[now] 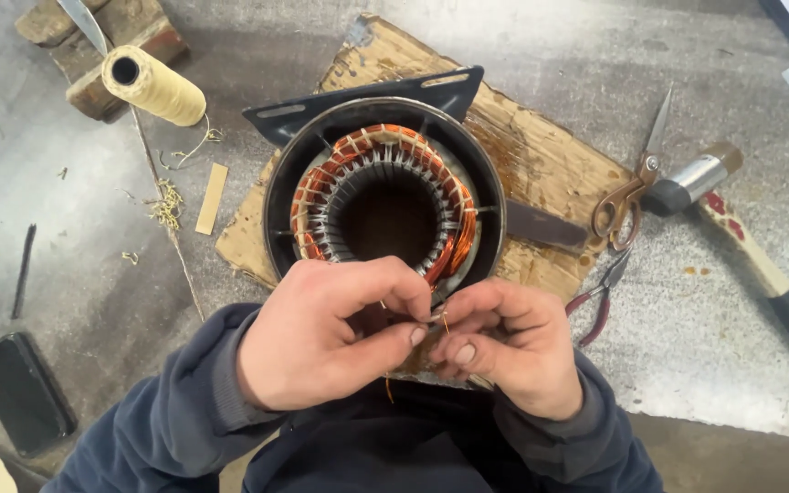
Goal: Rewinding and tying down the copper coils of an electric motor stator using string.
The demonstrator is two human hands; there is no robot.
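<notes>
While pinched between both sets of fingertips, thin copper wire end sits at near rim of round black motor stator with orange copper windings, on brown cardboard sheet. Left hand and right hand equally near, fingers narrow, closed on wire. Short visible length runs roughly upright; stator bore points up.

Head camera, steeply downward, probably close.
</notes>
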